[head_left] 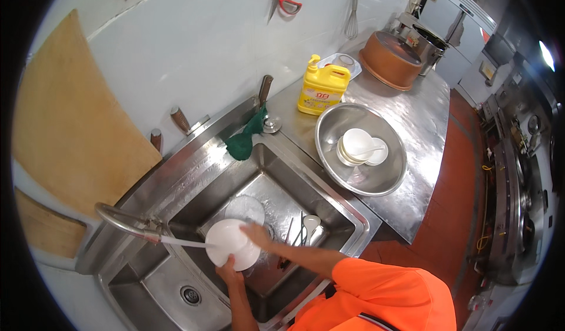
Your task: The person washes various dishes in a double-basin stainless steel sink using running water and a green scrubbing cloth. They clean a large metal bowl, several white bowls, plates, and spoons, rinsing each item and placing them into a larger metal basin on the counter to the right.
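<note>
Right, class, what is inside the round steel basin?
Stacked white bowls, another white dish and seemingly a spoon. The lower bowls' insides and the basin's floor beneath are covered.

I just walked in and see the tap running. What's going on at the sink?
A person in an orange shirt has a white bowl in the water stream from the tap, over the larger sink basin. The left hand grips the bowl's near edge; the right hand, blurred, is at its right side. A white spoon lies in the basin. On the counter, a metal bowl holds white dishes, beside a yellow pump bottle.
</note>
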The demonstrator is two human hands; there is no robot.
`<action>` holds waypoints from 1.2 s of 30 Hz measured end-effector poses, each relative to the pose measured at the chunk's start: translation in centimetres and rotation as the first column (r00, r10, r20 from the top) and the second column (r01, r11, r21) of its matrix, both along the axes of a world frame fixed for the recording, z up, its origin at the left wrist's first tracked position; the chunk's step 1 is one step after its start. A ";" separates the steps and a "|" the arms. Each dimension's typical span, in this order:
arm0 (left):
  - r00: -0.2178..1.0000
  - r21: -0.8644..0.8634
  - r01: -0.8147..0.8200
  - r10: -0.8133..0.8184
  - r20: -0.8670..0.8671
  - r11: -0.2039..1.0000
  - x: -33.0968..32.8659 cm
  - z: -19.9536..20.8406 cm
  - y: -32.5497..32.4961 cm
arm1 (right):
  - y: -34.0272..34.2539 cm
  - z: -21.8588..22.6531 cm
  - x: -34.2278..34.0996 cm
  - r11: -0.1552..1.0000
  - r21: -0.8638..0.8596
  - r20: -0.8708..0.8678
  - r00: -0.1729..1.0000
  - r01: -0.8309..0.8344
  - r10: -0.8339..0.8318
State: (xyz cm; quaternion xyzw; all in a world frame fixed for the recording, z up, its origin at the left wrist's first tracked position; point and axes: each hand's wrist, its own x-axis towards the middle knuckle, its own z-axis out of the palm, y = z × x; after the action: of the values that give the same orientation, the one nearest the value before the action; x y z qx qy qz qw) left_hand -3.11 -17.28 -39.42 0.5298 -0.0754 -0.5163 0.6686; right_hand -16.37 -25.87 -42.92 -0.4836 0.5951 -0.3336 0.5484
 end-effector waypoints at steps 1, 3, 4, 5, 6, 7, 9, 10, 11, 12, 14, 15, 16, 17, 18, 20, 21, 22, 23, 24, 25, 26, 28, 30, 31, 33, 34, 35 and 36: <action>0.998 -0.031 0.070 -0.070 0.010 0.997 0.0 0.5 -0.2 | -2.0 -0.3 -0.9 0.998 -0.057 0.030 0.999 -0.015 0.017; 0.985 -0.017 0.171 -0.172 -0.036 0.985 1.0 -0.6 -1.4 | -2.5 -1.3 -0.7 0.994 0.093 0.416 0.909 -0.049 0.006; 0.989 0.033 0.133 -0.130 -0.067 0.991 3.4 -2.0 -0.9 | -1.1 3.1 0.7 0.994 0.099 0.268 0.963 -0.054 0.026; 0.995 0.060 0.098 -0.097 -0.029 0.993 3.4 -0.5 -1.0 | -0.1 7.5 0.5 0.994 0.104 0.096 0.995 -0.046 0.036; 0.987 0.091 0.148 -0.153 0.045 0.985 3.9 -0.9 -1.4 | 0.4 5.4 0.0 0.974 0.225 0.244 0.969 -0.011 -0.046; 0.933 0.086 0.177 -0.195 0.303 0.980 3.5 -0.7 -2.0 | 0.7 3.1 -0.1 0.939 0.343 0.363 0.920 0.019 -0.151; 0.359 0.395 0.033 -0.380 0.852 0.918 5.1 -3.9 -1.9 | 2.3 3.0 0.5 0.957 0.286 0.460 0.868 0.056 -0.188; 0.197 0.475 -0.032 -0.460 0.866 0.880 4.8 -3.8 -2.7 | 2.9 2.4 0.7 0.957 0.270 0.476 0.850 0.104 -0.227; 0.035 0.540 -0.104 -0.540 0.841 0.835 4.2 -3.5 -3.2 | 3.5 1.8 0.9 0.955 0.251 0.492 0.829 0.156 -0.265; -0.162 0.519 -0.115 -0.532 0.831 0.847 3.1 -1.2 -4.1 | 3.5 1.4 0.6 0.943 0.295 0.489 0.823 0.156 -0.289; -0.325 0.465 -0.008 -0.442 0.836 0.885 1.0 1.3 -4.1 | 2.8 1.4 0.9 0.917 0.376 0.497 0.805 0.136 -0.324; -0.285 0.421 0.115 -0.376 0.882 0.900 -0.1 1.0 -4.1 | 2.4 1.5 1.3 0.921 0.368 0.490 0.816 0.126 -0.307; -0.287 0.379 0.169 -0.322 0.902 0.910 -1.3 0.1 -4.0 | 2.1 1.8 1.8 0.926 0.362 0.483 0.827 0.109 -0.286; -0.285 0.334 0.235 -0.263 0.922 0.913 -2.6 0.1 -4.3 | 1.7 1.8 1.9 0.930 0.354 0.474 0.837 0.103 -0.273; -0.296 0.393 0.289 -0.309 0.904 0.873 -3.6 0.2 -3.5 | 1.3 1.9 1.7 0.917 0.388 0.500 0.814 0.096 -0.297; -0.323 0.447 0.466 -0.323 0.889 0.763 -4.2 2.6 -1.8 | -0.2 1.8 -0.3 0.889 0.448 0.538 0.765 0.096 -0.354; -0.315 0.451 0.503 -0.329 0.890 0.737 -3.8 3.5 -0.8 | -0.5 1.7 -1.0 0.872 0.481 0.553 0.741 0.090 -0.382; -0.310 0.449 0.542 -0.328 0.892 0.710 -3.1 4.5 0.0 | -0.5 1.7 -1.6 0.886 0.454 0.635 0.662 0.098 -0.398; -0.305 0.449 0.577 -0.329 0.893 0.683 -2.2 4.8 0.5 | -0.6 1.4 -2.0 0.898 0.426 0.614 0.692 0.115 -0.380; -0.480 0.455 0.465 -0.216 0.850 0.760 -1.0 2.7 0.6 | -0.3 1.1 -2.6 0.897 0.432 0.579 0.732 0.099 -0.359; -0.441 0.405 0.470 -0.189 0.878 0.784 0.1 3.1 0.6 | 0.0 1.2 -2.9 0.893 0.441 0.541 0.767 0.089 -0.344; -0.442 0.353 0.457 -0.136 0.887 0.817 0.6 2.9 0.2 | 0.2 1.1 -2.6 0.888 0.453 0.531 0.777 0.078 -0.339; -0.406 0.251 0.491 -0.036 0.913 0.834 1.3 2.6 0.0 | 0.2 1.1 -1.7 0.879 0.473 0.512 0.796 0.053 -0.323; -0.323 0.151 0.584 0.058 0.945 0.798 1.8 2.4 0.0 | -1.5 2.0 -1.2 0.831 0.553 0.478 0.841 -0.063 -0.254; -0.195 0.103 0.568 0.012 0.981 0.816 1.9 2.2 0.0 | -2.5 2.4 -1.0 0.801 0.588 0.466 0.857 -0.113 -0.221; 0.073 0.022 0.516 -0.070 0.995 0.856 1.9 1.2 -0.2 | -3.9 2.1 -1.1 0.752 0.614 0.495 0.859 -0.239 -0.132; 0.239 0.101 0.411 -0.214 0.947 0.906 2.1 0.5 0.0 | -4.3 5.0 -0.5 0.691 0.666 0.448 0.891 -0.282 -0.069; 0.411 0.196 0.323 -0.324 0.852 0.926 2.2 0.0 -0.1 | -4.7 6.8 -0.3 0.629 0.713 0.403 0.915 -0.309 -0.007; 0.575 0.305 0.248 -0.393 0.718 0.920 2.3 -0.5 -0.1 | -5.0 6.5 -0.3 0.662 0.687 0.358 0.932 -0.300 0.051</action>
State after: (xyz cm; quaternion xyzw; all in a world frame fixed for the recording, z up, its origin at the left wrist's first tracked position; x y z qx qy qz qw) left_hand -0.86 -17.36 -39.88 0.7301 -0.4020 -0.3594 0.4197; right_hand -16.66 -30.87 -36.45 -0.2212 0.5350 -0.0838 0.8111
